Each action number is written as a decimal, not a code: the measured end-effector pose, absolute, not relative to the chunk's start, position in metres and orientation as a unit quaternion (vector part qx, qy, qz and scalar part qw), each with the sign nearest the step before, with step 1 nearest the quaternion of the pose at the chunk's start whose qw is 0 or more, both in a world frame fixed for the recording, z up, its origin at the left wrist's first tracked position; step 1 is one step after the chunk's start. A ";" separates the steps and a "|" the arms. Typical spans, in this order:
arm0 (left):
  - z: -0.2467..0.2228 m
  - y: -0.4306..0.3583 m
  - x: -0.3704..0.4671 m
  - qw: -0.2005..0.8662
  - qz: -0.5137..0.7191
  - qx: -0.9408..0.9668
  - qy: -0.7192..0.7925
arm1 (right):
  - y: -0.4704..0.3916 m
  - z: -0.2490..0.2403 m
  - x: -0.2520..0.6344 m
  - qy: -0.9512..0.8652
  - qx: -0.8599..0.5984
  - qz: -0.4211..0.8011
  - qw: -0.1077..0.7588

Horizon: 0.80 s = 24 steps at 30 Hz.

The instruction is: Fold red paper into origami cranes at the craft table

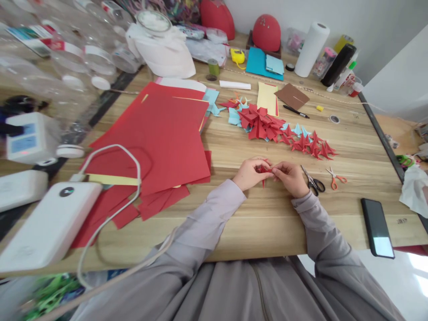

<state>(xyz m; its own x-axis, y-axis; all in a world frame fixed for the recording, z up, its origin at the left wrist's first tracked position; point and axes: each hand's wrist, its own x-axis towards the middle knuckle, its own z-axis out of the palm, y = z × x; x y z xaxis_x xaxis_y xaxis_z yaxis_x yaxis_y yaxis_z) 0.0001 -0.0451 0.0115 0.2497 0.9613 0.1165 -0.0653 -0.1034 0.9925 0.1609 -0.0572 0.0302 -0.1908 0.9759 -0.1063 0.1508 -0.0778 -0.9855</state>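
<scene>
Between my two hands is a small folded red paper piece (263, 170), partly covered by the fingers; it resembles the folded cranes nearby. My left hand (250, 174) is closed around its left side. With fingertips pinched, my right hand (290, 177) grips its right end. Beyond the hands lies a pile of red paper cranes (262, 122), with light blue folded pieces (235, 117) among them. More red cranes (314, 145) spread to the right. Black-handled scissors (314, 183) rest just right of my right hand, and small orange-handled scissors (335, 178) are farther right.
Large red paper sheets (174, 142) cover the left. A white power bank (50, 227) with a cable (138, 169) lies near the front edge. A phone (377, 227) is at the right. Behind are yellow paper (266, 98), a pen (296, 111), a paper roll (312, 49) and plastic bottles (96, 53).
</scene>
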 end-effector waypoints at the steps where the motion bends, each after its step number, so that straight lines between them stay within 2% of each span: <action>1: 0.011 -0.045 0.000 0.541 0.473 0.575 0.391 | -0.057 0.030 0.161 -0.556 -0.504 0.535 0.389; 13: 0.013 -0.045 -0.001 0.532 0.482 0.574 0.393 | -0.059 0.031 0.161 -0.571 -0.490 0.533 0.387; 19: 0.012 -0.044 0.000 0.529 0.483 0.575 0.396 | -0.060 0.031 0.158 -0.578 -0.509 0.494 0.404; 24: 0.014 -0.043 -0.001 0.523 0.498 0.559 0.408 | -0.060 0.033 0.159 -0.533 -0.494 0.546 0.416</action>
<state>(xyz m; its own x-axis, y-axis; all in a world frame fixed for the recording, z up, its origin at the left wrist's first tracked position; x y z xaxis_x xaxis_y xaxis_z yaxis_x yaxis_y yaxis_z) -0.0012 -0.0434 0.0137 0.1712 0.9767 0.1294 -0.0638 -0.1201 0.9907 0.1586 -0.0595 0.0326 -0.1649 0.9817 -0.0956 0.0721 -0.0847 -0.9938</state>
